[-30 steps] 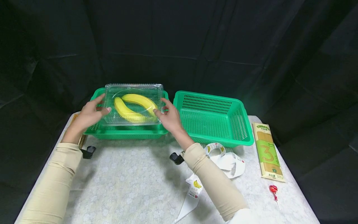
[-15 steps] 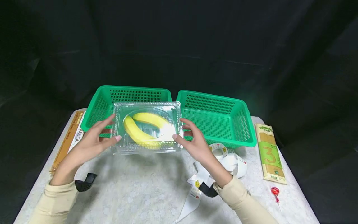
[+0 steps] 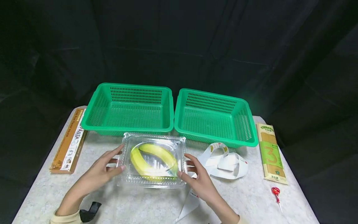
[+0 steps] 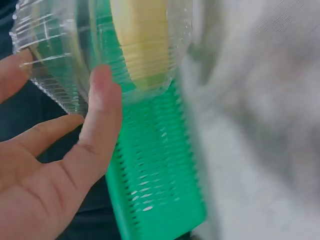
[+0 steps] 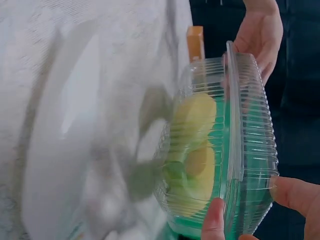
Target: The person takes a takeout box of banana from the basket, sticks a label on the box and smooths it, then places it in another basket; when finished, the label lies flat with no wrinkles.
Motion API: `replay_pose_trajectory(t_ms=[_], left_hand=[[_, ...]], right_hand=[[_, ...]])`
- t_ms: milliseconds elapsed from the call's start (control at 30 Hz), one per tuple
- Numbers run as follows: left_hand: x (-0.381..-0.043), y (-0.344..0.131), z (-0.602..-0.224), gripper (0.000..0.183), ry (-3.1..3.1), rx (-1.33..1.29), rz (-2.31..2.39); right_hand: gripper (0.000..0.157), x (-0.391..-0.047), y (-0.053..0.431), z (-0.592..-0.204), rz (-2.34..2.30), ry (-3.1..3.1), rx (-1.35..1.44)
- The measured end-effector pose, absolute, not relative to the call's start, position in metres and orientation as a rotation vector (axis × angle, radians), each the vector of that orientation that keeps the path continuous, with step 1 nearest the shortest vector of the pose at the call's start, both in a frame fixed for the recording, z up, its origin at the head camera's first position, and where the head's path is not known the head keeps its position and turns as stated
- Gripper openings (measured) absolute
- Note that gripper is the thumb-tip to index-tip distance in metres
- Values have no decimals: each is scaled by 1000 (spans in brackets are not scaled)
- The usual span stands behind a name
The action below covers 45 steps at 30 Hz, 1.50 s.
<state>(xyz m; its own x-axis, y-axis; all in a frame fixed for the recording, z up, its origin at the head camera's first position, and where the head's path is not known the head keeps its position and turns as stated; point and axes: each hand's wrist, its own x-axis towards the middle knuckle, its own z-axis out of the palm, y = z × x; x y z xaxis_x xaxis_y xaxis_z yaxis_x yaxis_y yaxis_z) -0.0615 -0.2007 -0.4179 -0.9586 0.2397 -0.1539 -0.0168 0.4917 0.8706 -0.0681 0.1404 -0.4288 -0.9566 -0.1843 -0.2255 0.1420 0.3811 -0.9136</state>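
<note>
A clear plastic clamshell container (image 3: 153, 184), lid closed, holds two bananas: one (image 3: 139, 161) curves along the left, the other (image 3: 160, 153) along the top. My left hand (image 3: 98, 175) grips its left end, thumb on the near side and fingers behind; the left wrist view shows that thumb (image 4: 102, 107) against the ribbed plastic. At the opposite end my right hand (image 3: 200, 180) pinches the container the same way, as the right wrist view also shows. The container is level, in front of the left green basket (image 3: 128, 128), slightly overlapping it in the head view.
Beside that basket stands a second green basket (image 3: 215, 142). A curled strip of banana labels (image 3: 229, 163) lies right of the container. At left is a pasta box (image 3: 68, 141); at right, a noodle packet (image 3: 270, 152) and a red lollipop (image 3: 275, 190). A black curtain hangs behind.
Both hands have brought the container with the bananas from over the left basket toward the person and slightly right. The left basket's inside now shows, with nothing in it.
</note>
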Motion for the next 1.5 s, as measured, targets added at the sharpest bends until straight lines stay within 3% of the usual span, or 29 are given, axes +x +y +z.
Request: replay_pose_trajectory(t_ms=[333,1500], left_hand=[[-76,-188,-447,75,2336,183,1506],[-90,-180,-448,73,2290,138,1541]], right_hand=[[66,-79,149,-457,-1550,2399,-6],[64,-93,152,-465,-1545,2429,-34]])
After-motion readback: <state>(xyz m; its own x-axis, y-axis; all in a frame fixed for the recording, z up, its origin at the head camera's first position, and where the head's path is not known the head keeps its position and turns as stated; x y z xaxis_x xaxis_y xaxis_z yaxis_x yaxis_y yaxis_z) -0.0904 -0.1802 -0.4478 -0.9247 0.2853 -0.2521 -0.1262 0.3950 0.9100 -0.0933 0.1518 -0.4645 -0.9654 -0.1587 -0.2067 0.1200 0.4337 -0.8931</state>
